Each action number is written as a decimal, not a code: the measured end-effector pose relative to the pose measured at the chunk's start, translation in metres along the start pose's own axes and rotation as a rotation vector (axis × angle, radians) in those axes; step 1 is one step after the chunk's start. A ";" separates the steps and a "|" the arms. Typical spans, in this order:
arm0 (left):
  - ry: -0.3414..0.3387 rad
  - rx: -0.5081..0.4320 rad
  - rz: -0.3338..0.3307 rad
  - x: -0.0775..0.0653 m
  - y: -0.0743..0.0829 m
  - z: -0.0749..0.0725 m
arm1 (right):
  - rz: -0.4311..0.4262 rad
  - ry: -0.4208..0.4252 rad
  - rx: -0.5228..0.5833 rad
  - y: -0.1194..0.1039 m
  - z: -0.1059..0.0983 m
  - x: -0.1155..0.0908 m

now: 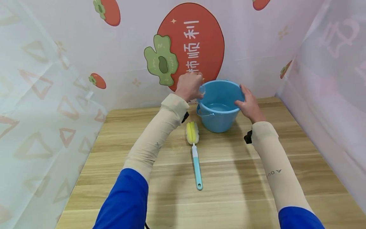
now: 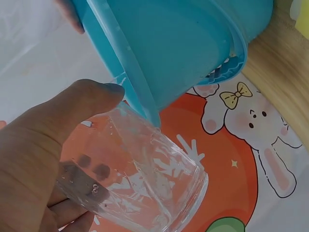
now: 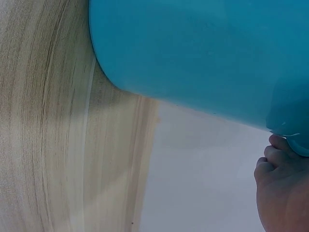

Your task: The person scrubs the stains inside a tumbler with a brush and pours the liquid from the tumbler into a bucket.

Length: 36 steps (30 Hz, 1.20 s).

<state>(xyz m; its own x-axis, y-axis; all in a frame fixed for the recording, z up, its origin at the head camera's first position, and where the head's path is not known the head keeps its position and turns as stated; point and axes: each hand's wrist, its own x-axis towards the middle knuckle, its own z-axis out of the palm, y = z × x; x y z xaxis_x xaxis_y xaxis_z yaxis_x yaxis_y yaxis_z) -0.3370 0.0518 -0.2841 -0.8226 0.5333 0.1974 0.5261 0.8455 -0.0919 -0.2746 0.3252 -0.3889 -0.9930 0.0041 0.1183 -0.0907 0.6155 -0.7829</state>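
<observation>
My left hand (image 1: 189,86) holds a clear, transparent cup (image 2: 149,169) at the left side of a light blue bucket (image 1: 218,123). In the left wrist view the cup lies tilted against the bucket's rim, with the thumb over its edge; a few droplets or bubbles show on its wall. Opposite, my right hand (image 1: 251,106) grips the bucket's right rim, thumb inside and fingers outside. The bucket stands upright on the table, and its thin handle hangs at the left. How much liquid the cup or bucket contains, I cannot tell.
A bottle brush with a yellow and white sponge head (image 1: 192,133) and a pale blue handle (image 1: 197,170) lies in front of the bucket on the wooden table (image 1: 228,194). Printed cloth walls (image 1: 128,63) rise behind and at both sides.
</observation>
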 end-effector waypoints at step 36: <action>0.231 0.609 0.277 0.003 0.042 -0.003 | -0.027 0.032 0.011 -0.001 0.001 0.002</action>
<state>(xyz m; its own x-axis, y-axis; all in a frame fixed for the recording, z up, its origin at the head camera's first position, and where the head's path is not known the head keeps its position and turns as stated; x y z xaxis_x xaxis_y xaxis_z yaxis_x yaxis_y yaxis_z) -0.3164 0.0892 -0.2844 -0.5737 0.7684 0.2837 0.4393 0.5810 -0.6852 -0.2763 0.3237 -0.3892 -0.9873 0.0130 0.1585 -0.1181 0.6074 -0.7856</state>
